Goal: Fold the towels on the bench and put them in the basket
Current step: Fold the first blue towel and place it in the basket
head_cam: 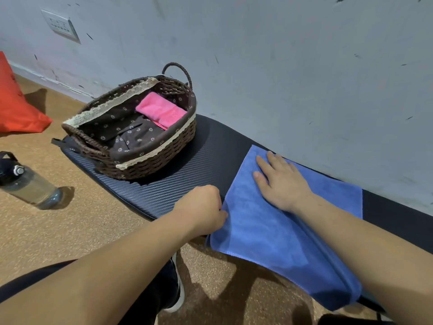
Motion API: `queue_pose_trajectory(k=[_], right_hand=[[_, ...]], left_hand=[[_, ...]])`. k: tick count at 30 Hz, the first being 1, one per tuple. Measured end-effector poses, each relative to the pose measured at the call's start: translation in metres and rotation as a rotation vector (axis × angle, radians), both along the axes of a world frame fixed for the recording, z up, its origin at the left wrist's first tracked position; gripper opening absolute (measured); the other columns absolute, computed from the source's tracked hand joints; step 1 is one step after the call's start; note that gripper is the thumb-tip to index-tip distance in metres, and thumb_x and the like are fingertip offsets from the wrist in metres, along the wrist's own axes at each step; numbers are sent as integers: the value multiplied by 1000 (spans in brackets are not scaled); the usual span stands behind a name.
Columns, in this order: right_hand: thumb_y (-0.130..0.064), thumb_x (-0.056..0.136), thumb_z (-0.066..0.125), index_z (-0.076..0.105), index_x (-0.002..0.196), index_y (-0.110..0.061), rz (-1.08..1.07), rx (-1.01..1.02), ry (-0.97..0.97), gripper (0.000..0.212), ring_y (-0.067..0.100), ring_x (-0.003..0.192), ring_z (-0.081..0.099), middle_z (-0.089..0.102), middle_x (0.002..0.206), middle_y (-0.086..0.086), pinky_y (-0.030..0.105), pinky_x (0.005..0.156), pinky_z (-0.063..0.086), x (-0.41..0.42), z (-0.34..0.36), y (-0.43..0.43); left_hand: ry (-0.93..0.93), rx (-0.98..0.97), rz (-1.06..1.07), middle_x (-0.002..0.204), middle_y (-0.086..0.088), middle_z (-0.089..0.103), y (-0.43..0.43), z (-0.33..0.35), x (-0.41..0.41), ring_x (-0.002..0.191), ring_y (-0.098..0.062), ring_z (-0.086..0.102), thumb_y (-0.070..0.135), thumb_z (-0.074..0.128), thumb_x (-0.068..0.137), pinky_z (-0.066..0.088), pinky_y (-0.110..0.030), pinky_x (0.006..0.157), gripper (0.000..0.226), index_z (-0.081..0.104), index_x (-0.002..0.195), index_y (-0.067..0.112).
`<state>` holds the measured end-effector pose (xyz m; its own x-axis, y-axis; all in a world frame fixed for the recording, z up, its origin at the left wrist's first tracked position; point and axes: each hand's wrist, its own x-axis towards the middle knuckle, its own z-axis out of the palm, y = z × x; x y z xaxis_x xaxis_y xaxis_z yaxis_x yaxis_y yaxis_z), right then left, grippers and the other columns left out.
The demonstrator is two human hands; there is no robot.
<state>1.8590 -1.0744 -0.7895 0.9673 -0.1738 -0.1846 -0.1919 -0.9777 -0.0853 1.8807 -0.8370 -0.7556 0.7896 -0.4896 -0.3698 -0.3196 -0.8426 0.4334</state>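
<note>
Blue towel lay spread across the right part of the dark padded worktop, its near portion hanging over the front edge toward the floor. A long crease ran down it beside the right forearm. The right grip rested flat on the far half of the cloth, palm down, fingers straight and slightly spread, holding nothing. The left grip sat at the towel's left edge with its fingers curled into a fist, and the thumb and fingers pinched that edge where it met the worktop.

Well to the left on the same worktop stood the dark wicker basket, lined with brown flowered fabric and trimmed with pale lace, a looped handle at each end. A pink towel lay folded inside it, tucked against the far right end, while the rest of the lining showed bare. The basket and the blue towel were apart, with a strip of ribbed worktop between them.

On the floor to the left, a clear water bottle with a black cap lay near the worktop's end, and a red bag sat farther back by the scuffed grey wall. A wall socket was mounted high on the left. A dark shoe with a white sole showed below the left forearm.
</note>
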Motion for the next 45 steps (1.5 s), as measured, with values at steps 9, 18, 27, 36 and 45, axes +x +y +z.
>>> queue_pose_trajectory(k=[9, 18, 27, 36, 45], right_hand=[[-69, 99, 12, -4, 161, -42, -48, 47, 90, 70, 15, 156, -15, -13, 170, -8, 48, 126, -8, -3, -5, -10], [-70, 97, 4, -12, 160, -37, -372, 9, 170, 73, 23, 157, -15, -16, 170, 0, 62, 122, -8, -24, 2, -24], [-65, 101, 13, -5, 163, -26, -471, 46, 124, 75, 25, 156, -15, -13, 170, 5, 58, 124, -1, -73, 15, -41], [-63, 102, 17, -10, 160, -39, -260, 75, 102, 69, 18, 154, -23, -22, 168, -3, 45, 126, -11, -105, -2, -52], [-71, 97, 14, -19, 160, -31, -366, 129, 220, 81, 18, 152, -30, -31, 165, 3, 42, 126, -13, -124, 12, -61]], left_hand=[[28, -184, 23, 81, 4, 63, -5, 6, 12, 77, -21, 58, 23, 58, 87, 43, -34, 62, 7, 52, 89, 22], [279, -247, -16, 87, -5, 68, -16, 4, 32, 74, -23, 67, 2, 55, 84, 58, -32, 55, 35, 61, 112, 22], [-455, 85, -151, 114, -3, 52, -66, 4, 46, 100, -27, 50, 5, 53, 84, 42, -36, 72, 37, 55, 117, 21], [-59, 324, -316, 166, -29, -2, -104, 5, -38, 152, -51, 0, 71, 39, 95, 21, -56, 121, 93, 5, 161, 15], [-203, 198, -440, 169, -16, -11, -127, -18, 11, 156, -38, -10, 72, 34, 95, 4, -54, 125, 86, 3, 162, 29]])
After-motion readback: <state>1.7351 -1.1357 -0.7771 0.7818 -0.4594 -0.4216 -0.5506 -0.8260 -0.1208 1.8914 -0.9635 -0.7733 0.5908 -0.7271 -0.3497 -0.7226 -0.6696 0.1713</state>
